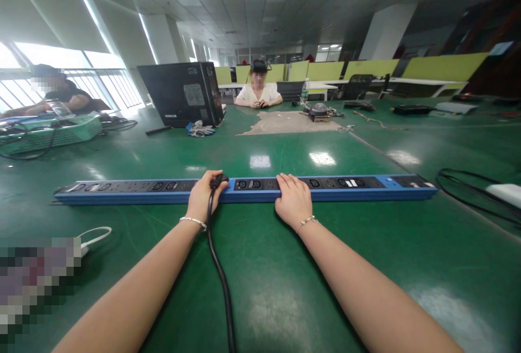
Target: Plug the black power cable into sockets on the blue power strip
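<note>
A long blue power strip (134, 197) with a black face and several sockets lies flat across the green table. My left hand (200, 199) is closed round a black power plug (220, 180) at the strip's face, left of its middle. Whether the prongs are in a socket is hidden. From the plug a thick black cord (223, 277) runs down past my wrist toward the near edge of view. My right hand (295, 201) grips the strip right of its middle, fingers over the top and thumb on the near side.
A pixelated object with a white loop (96, 237) lies near left. Behind stand a green basket (77, 132), a black computer case (179, 92) and gloves (200, 129). Black cables (459, 193) lie at right. One person sits opposite, another at far left.
</note>
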Motion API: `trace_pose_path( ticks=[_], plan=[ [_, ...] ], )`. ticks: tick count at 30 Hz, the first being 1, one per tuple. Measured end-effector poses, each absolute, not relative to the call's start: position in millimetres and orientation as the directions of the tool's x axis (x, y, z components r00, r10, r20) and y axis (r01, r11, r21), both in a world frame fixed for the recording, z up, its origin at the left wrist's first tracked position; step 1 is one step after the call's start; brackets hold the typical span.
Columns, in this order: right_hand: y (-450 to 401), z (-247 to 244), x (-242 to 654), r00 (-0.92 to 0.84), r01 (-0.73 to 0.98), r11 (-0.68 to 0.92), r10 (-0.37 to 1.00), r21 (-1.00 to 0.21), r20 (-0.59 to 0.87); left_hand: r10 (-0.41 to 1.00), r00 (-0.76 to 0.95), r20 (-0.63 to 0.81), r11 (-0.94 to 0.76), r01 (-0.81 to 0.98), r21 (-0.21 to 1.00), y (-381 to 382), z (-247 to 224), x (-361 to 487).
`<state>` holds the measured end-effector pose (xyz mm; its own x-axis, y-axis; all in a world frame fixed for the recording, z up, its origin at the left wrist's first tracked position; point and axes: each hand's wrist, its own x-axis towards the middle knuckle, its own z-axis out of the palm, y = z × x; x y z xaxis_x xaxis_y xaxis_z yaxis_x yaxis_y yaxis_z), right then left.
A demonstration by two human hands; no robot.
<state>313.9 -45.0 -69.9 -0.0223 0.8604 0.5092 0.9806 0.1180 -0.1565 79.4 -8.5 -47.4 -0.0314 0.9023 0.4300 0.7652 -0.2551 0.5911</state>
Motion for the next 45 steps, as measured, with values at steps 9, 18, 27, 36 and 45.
trace_pose_path(
  ticks=[9,18,27,36,45],
  plan=[
    [-44.8,-70.8,314.0,-0.021,0.981,0.117,0.857,-0.154,0.516,0.914,0.047,0.403,-0.255,0.84,0.48,-5.0,-46.7,77.0],
    [-45.1,-70.7,313.9,-0.022,0.984,0.11,0.86,-0.143,0.51,0.896,0.136,0.422,-0.297,0.891,0.343,-6.7,-43.8,78.2],
    [-44.0,-72.0,315.6,-0.042,0.984,0.123,0.86,-0.127,0.508,0.84,0.203,0.503,-0.382,0.88,0.283,-7.8,-50.6,80.3],
    [-42.1,-72.7,318.8,-0.073,0.986,0.141,0.848,-0.09,0.525,0.8,0.16,0.578,-0.394,0.867,0.304,-11.0,-60.3,86.0],
    [-41.9,-73.0,317.5,-0.066,0.991,0.117,0.849,-0.064,0.524,0.802,0.072,0.593,-0.394,0.81,0.434,-10.3,-60.5,87.7]
  ],
)
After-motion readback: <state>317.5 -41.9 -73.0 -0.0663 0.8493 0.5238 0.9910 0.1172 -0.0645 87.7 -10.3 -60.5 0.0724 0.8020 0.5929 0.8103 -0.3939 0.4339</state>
